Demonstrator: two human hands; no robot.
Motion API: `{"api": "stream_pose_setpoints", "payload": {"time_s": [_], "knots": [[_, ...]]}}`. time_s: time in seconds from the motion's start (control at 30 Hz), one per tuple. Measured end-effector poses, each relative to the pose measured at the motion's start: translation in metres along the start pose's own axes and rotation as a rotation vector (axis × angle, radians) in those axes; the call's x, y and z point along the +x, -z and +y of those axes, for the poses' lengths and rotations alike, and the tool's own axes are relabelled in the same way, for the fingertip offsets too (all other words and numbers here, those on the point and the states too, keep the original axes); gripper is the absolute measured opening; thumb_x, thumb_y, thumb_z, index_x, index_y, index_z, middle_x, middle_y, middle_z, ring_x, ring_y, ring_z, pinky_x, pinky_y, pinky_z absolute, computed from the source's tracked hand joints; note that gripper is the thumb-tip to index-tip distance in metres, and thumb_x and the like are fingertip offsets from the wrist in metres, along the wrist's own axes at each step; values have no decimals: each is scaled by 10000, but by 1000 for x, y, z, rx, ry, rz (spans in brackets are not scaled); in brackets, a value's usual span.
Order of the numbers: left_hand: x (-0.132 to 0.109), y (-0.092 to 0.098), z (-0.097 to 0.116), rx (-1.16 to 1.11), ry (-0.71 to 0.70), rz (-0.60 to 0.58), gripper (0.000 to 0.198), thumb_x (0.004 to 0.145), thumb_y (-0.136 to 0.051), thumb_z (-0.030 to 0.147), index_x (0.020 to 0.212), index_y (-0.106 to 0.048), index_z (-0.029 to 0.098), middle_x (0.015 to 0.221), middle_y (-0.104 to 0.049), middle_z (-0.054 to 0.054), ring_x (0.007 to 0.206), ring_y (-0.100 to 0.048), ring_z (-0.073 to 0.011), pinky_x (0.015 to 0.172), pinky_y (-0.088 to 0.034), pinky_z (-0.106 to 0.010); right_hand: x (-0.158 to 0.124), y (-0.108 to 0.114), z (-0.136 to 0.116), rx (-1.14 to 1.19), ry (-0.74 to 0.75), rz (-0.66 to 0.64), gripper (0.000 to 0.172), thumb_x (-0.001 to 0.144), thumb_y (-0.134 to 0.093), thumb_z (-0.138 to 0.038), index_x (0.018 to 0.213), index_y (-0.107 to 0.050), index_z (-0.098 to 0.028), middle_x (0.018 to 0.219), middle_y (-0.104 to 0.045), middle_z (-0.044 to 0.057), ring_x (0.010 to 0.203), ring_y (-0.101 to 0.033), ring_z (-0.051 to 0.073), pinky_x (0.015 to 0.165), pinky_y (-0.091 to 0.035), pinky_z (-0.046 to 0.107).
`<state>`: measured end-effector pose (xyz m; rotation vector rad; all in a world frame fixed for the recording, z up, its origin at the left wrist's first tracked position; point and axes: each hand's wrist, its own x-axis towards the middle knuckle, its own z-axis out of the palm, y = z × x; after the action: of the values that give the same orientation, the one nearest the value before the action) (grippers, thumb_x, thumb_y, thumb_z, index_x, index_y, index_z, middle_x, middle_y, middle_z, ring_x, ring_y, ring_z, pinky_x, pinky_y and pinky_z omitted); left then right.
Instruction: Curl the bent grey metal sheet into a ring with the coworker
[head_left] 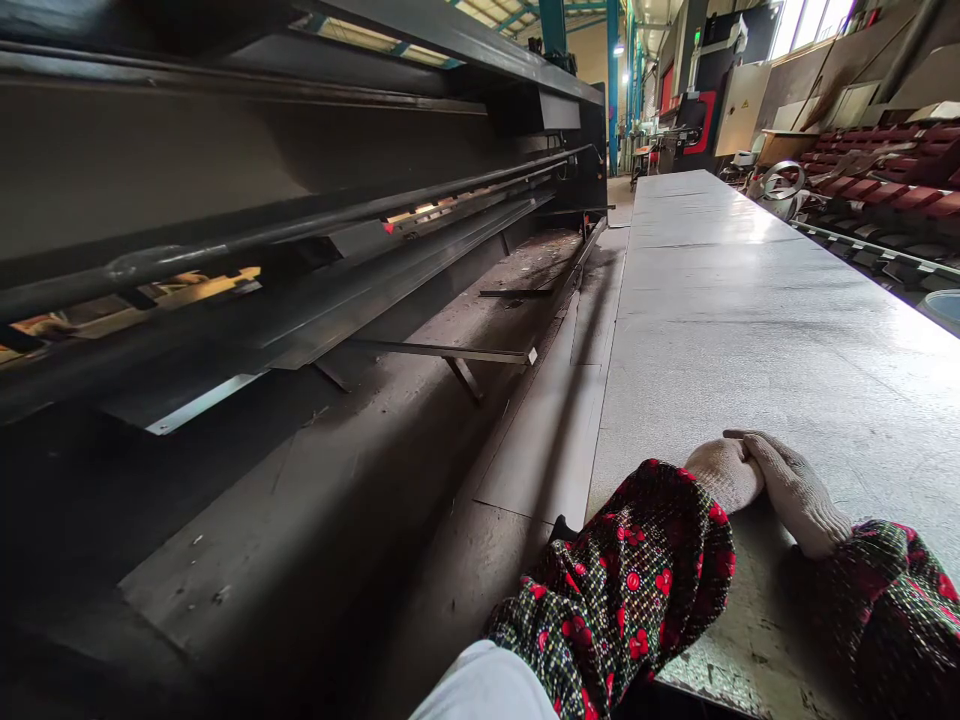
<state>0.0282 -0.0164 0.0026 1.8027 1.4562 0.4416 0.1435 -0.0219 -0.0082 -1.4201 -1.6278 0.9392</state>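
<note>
White-gloved left hand, right hand: open, gripping nothing, flat on a grey metal sheet, apparently steadying it beside a black steel metalworking machine.

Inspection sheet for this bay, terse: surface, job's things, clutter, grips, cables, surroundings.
surface: large grey sheet-metal plate, scuffed, lying flat.
job's things: the plate; long dark shear or press brake alongside it, cannot tell which.
clutter: thin steel strip by the machine's base.
grips: left hand and right hand, white knit gloves, on the plate, right fingers over left, holding nothing.
cables: nothing seen.
surroundings: stacked red material, teal columns, beige cabinet.
</note>
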Motion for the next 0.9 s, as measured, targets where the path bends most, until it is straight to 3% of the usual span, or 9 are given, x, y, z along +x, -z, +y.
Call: {"api": "stream_pose_setpoints", "payload": {"time_s": [0.9], "knots": [[2, -4, -3, 16, -2, 17, 420, 804, -375, 402, 1076, -640, 222, 972, -680, -85, 883, -614, -225, 750, -485, -312, 0, 0, -2, -17, 6, 9, 413, 847, -373, -447, 1081, -638, -234, 1100, -651, 29, 1042, -562, 195, 947, -408, 319]]}}
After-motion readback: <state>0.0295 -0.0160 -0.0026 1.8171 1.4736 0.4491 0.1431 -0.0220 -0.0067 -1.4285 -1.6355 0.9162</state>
